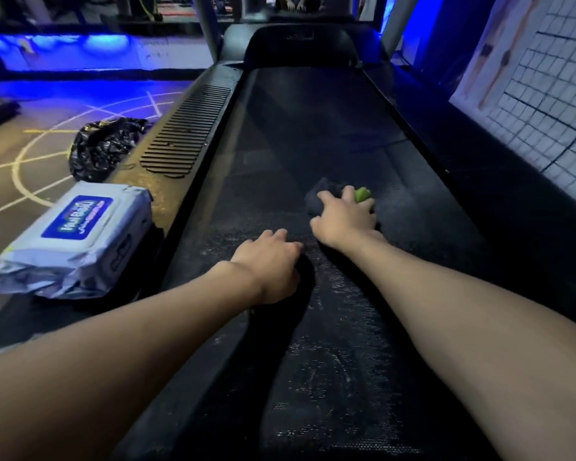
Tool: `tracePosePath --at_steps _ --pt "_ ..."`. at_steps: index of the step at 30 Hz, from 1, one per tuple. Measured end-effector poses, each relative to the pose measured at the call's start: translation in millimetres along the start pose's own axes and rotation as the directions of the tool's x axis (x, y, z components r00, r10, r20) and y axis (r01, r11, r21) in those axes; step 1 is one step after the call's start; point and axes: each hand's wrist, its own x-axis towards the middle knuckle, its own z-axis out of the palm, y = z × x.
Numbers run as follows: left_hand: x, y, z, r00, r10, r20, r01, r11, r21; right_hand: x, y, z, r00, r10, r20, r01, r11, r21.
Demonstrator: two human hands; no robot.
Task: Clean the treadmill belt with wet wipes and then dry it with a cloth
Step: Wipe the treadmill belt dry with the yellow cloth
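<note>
Here the right hand curls its fingers over a bunched dark cloth with a green patch and presses it onto the treadmill belt. The left hand rests just behind on the belt, fingers curled under with nothing visible in them. On the left side rail lies a closed wet wipes pack; the writing on its blue label is upside down and unreadable. A crumpled black bag sits on the floor.

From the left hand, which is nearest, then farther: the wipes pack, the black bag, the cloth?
1. Cloth, just ahead, under the right hand.
2. Wipes pack, left of the belt.
3. Black bag, left, further ahead.
</note>
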Motion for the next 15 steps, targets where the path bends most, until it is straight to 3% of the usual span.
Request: tracePosePath --at_steps 7,15 --pt "-34 -57 10 0.998 -0.050 -0.028 0.050 0.999 0.002 -12 -105 31 0.979 -0.195 0.067 0.191 0.980 0.053" --pt "-70 -103 4 0.991 -0.136 -0.017 0.136 0.991 0.016 -24 -166 48 0.877 -0.453 0.161 0.428 0.888 0.168"
